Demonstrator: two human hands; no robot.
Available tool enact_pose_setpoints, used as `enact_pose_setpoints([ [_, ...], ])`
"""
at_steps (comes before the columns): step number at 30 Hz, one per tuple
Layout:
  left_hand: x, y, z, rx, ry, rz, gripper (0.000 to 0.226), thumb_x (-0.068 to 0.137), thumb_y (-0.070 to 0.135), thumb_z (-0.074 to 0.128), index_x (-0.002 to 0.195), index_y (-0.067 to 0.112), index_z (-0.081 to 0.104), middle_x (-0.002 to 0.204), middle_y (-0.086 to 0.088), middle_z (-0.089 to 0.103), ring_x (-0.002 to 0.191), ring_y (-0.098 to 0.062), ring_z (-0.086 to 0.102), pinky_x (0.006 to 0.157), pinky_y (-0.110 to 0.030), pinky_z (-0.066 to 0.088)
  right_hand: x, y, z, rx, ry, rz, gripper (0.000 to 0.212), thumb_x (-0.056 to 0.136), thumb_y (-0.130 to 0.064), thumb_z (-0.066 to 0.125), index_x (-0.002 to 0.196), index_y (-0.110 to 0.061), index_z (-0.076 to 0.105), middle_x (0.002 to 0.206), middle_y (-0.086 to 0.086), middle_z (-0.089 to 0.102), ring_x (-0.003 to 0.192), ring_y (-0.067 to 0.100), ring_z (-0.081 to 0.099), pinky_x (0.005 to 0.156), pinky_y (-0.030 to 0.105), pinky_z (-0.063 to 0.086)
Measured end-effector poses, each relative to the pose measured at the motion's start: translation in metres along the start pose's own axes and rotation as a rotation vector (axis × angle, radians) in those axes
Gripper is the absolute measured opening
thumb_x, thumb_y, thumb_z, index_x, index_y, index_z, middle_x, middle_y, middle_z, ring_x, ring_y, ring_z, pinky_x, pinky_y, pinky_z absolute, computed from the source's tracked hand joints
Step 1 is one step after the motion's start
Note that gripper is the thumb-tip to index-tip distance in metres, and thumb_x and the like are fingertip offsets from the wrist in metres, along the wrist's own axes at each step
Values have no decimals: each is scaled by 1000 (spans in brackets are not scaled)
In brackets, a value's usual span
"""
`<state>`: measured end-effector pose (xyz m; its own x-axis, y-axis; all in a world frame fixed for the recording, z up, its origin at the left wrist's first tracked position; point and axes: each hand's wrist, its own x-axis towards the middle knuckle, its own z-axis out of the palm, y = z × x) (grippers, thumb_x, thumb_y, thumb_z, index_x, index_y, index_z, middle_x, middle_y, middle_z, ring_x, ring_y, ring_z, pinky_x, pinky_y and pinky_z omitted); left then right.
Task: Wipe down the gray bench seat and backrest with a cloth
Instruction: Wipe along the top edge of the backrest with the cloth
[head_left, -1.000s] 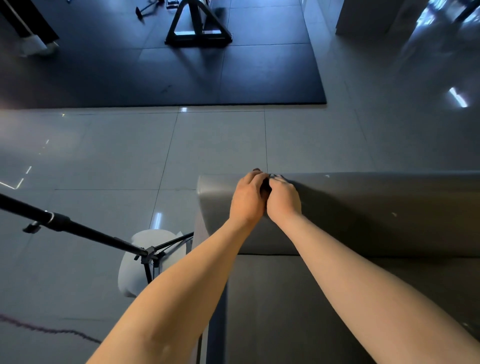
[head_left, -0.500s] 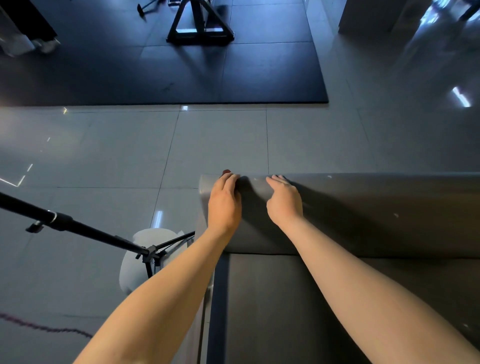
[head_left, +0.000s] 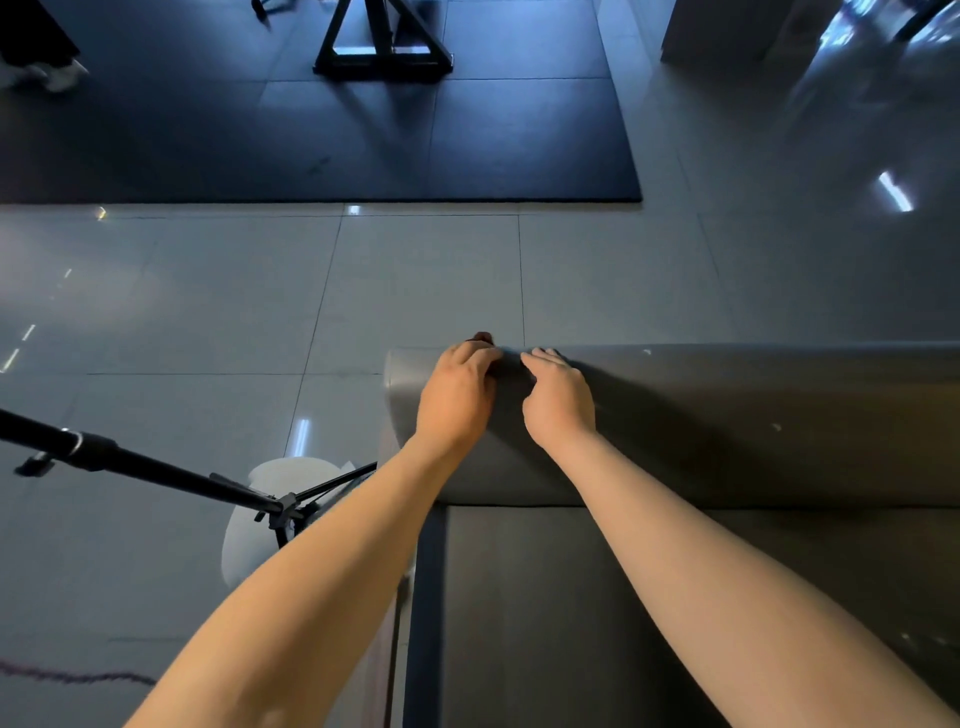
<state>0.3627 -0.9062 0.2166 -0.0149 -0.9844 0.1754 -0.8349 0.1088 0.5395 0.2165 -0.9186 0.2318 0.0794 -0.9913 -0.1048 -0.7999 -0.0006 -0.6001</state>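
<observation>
I am resting both hands on top of the backrest (head_left: 727, 415) near its left end, above the seat (head_left: 545, 597). My left hand (head_left: 457, 397) is curling over the far edge, with a dark red scrap (head_left: 481, 338) peeking past its fingertips. My right hand (head_left: 558, 402) is bending just beside it. I cannot tell whether either hand is gripping anything.

The left arm (head_left: 311, 582) and right arm (head_left: 717, 582), both bare, reach forward nearly straight and converge ahead. The left hand (head_left: 457, 400) and right hand (head_left: 560, 402) lie palm down, side by side and just apart, knuckles up, fingers (head_left: 543, 356) bent downward. Whether either hand grips anything cannot be told.
</observation>
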Motion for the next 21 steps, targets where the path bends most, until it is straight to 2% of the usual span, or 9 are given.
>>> enact_pose_setpoints([
  [4, -1, -25, -17, 46, 58, -137, 35, 94, 0, 51, 125, 7, 68, 130, -8, 63, 119, -31, 54, 98, -39, 47, 1, 2, 0, 27, -20, -7, 60, 90, 12, 50, 147, -7, 51, 158, 7, 43, 151, 17, 29, 117, 18, 20],
  [7, 3, -17, -13, -58, 40, -205, 40, 96, 2, 52, 134, 6, 63, 138, -9, 60, 128, -28, 53, 107, -33, 41, -1, 0, 3, 40, 3, 2, 60, 90, 12, 51, 147, -7, 51, 159, 7, 42, 152, 18, 28, 117, 19, 19],
  [11, 14, 14, 2, -122, -6, -167, 40, 98, 5, 53, 137, 8, 61, 139, -8, 60, 129, -26, 54, 105, -31, 41, -2, 1, 2, 36, 9, -26, 60, 91, 14, 48, 147, -7, 50, 157, 8, 44, 151, 19, 30, 118, 20, 19],
  [15, 16, 44, 21, -176, -52, -117, 38, 102, 12, 52, 139, 11, 60, 140, -5, 60, 129, -22, 54, 107, -32, 43, 1, 7, 2, 35, 32, -12, 42, 107, -8, 38, 147, -11, 52, 152, 9, 51, 143, 24, 43, 116, 32, 35],
  [17, 13, 44, 24, -165, -43, -87, 36, 100, 11, 54, 135, 12, 63, 137, -4, 61, 127, -22, 55, 105, -37, 47, 1, 10, 1, 37, 24, -9, 42, 107, -9, 36, 145, -12, 54, 150, 9, 53, 140, 26, 47, 114, 32, 39],
  [19, 9, 35, 20, -106, -33, -51, 33, 98, 9, 55, 129, 13, 66, 131, -3, 63, 120, -24, 58, 95, -42, 53, 0, 10, 1, 21, 15, -27, 48, 101, 2, 39, 145, -11, 54, 152, 8, 50, 145, 25, 41, 116, 27, 30],
  [21, 6, 22, 12, -72, -8, -64, 33, 96, 4, 53, 125, 11, 67, 126, -5, 64, 115, -28, 58, 88, -45, 54, -3, 5, 3, 23, 9, -41, 60, 93, 14, 42, 148, -9, 50, 158, 7, 43, 152, 20, 29, 116, 18, 17],
])
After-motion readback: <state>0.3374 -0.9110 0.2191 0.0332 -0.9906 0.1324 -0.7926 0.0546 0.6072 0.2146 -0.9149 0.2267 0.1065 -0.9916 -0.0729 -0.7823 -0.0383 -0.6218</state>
